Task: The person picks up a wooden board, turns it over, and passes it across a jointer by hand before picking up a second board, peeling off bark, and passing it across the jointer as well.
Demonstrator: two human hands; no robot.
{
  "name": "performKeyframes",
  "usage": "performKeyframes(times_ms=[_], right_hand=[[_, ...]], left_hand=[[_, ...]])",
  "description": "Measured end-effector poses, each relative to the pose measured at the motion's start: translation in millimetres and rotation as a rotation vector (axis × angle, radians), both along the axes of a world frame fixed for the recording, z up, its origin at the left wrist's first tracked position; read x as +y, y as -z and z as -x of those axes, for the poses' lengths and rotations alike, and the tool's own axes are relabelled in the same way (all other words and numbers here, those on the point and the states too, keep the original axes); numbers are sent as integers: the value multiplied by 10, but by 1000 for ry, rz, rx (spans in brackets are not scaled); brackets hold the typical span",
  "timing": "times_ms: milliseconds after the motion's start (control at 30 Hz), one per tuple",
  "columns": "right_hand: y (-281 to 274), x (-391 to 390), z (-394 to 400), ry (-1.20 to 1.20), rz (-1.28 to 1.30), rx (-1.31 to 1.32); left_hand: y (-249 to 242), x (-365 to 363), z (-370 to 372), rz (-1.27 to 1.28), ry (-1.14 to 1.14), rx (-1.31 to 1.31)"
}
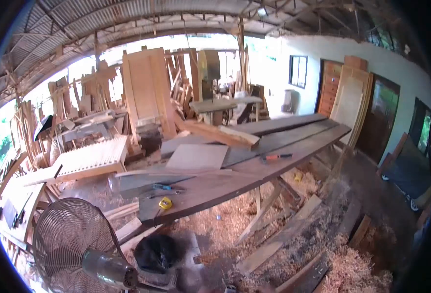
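Neither of my hands shows in the head view. In front of me, long dark planks point(274, 155) lie side by side on wooden trestles. A yellow tape measure point(165, 203) rests at their near left end, close to a blue-handled tool point(162, 187). Farther along lies an orange-handled tool point(275, 157). A flat square board point(197, 156) and a thick timber beam point(221, 134) sit on top of the planks.
A large pedestal fan point(81, 239) stands at the lower left, beside a black bundle point(157, 252). Wood shavings point(215, 229) and loose boards point(279, 237) cover the floor. Behind are a bandsaw point(205, 80), a tall door panel point(149, 88) and a slatted panel point(91, 158).
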State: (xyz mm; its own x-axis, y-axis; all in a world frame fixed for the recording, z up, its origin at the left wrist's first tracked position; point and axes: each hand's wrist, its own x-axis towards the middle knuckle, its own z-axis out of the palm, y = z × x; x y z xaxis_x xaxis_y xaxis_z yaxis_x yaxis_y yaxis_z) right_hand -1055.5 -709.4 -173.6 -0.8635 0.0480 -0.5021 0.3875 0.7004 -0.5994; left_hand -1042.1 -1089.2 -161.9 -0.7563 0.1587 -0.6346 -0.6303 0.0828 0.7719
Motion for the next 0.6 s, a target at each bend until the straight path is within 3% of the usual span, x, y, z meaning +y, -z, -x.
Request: performKeyframes(times_ms=[100,200,300,367,433,533,600], right_hand=[[-216,-92,893,114,139,89],[-326,-151,1506,223,251,140],[-211,-171,1912,298,302,158],[66,-170,2048,348,327,165],[632,-93,1852,406,356,200],[-66,-195,2636,531,222,46],[-335,-239,3025,600,194,5]], left_hand=[[37,-33,1618,-44,-22,204],[-1467,234,2804,-273,-144,86],[-1624,603,3957,-439,-153,158],[-1889,836,4786,-523,-144,136],[-1841,1021,5691,-608,-148,86],[-1764,1265,7156,-682,-159,82],[-1903,1413,8030,-474,-178,65]])
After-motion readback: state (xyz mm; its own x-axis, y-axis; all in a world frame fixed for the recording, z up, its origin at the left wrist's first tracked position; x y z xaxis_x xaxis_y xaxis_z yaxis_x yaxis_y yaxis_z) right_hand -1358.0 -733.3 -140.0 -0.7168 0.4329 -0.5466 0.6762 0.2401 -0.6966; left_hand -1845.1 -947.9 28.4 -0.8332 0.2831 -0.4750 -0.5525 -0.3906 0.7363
